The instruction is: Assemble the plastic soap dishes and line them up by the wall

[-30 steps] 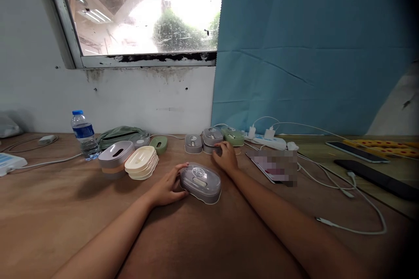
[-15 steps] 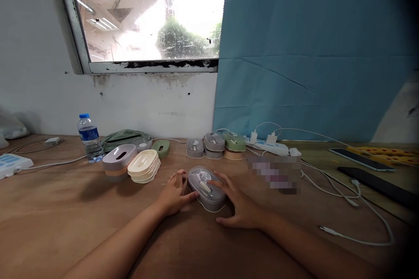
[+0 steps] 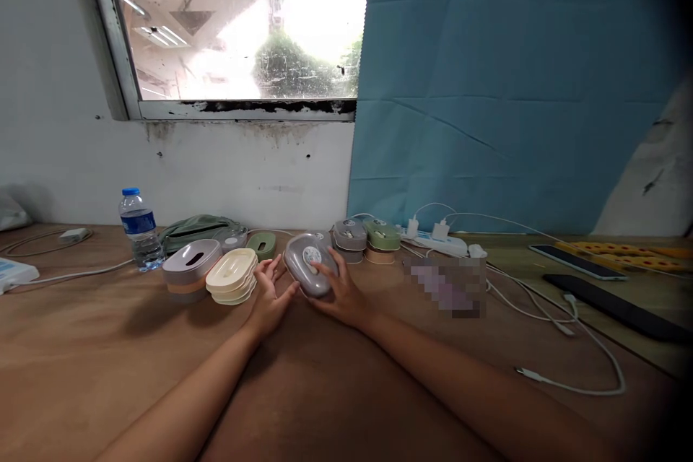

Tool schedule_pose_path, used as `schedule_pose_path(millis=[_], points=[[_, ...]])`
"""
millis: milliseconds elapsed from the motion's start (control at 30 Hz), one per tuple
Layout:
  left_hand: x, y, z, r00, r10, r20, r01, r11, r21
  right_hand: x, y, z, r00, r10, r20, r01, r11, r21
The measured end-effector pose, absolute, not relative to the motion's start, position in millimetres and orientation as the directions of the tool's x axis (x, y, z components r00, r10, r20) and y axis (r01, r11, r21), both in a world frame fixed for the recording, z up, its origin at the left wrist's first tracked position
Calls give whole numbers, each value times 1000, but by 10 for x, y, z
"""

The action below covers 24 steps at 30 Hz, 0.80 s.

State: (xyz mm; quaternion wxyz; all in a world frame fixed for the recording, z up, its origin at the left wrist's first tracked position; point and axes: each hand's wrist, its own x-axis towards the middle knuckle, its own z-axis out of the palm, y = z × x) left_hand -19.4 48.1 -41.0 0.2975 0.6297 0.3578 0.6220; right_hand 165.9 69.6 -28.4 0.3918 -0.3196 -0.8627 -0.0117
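A grey lidded lunch box (image 3: 306, 271), with a round white label on its clear lid, is tilted above the table just ahead of me. My right hand (image 3: 346, 297) grips it from the right, fingers over the lid and thumb along the near edge. To its left is my left hand (image 3: 265, 307), fingers apart, with the thumb tip by the box's lower left corner; whether it touches cannot be made out. Left of that hand stand nested cream trays (image 3: 232, 274) and a stack of lilac, orange and grey containers (image 3: 190, 271).
Stacked grey boxes (image 3: 349, 238) and a green box (image 3: 383, 234) stand behind on the right. A water bottle (image 3: 139, 231), green pouch (image 3: 198, 231) and green lid (image 3: 263, 245) are at the back left. White cables, a power strip (image 3: 441, 242) and phones (image 3: 577, 262) lie to the right.
The grey lunch box has come up off the table and moved left and away from me, tilting, with my right hand on it. My left hand has shifted left and forward too.
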Motion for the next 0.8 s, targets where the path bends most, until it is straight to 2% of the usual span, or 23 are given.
schedule_pose_path(millis=[133,233,300,567,800], points=[[-265,519,-415,-143,828,542,99,-532,841,1277,1090,-159,-291,559,777,761,627,-166],[-270,504,-427,-133,835,534,122,-521,845,1081,1359,-38,-189,663,724,911,394,-123],[-260,489,-431,-112,836,538,143,-522,841,1016,1502,12,-151,702,696,942,315,-113],[-246,437,-412,-25,846,533,230,-514,826,1016,1806,25,-90,802,591,985,161,-68],[-238,381,-375,-1,858,514,329,-485,810,1107,1794,116,-161,803,573,984,176,30]])
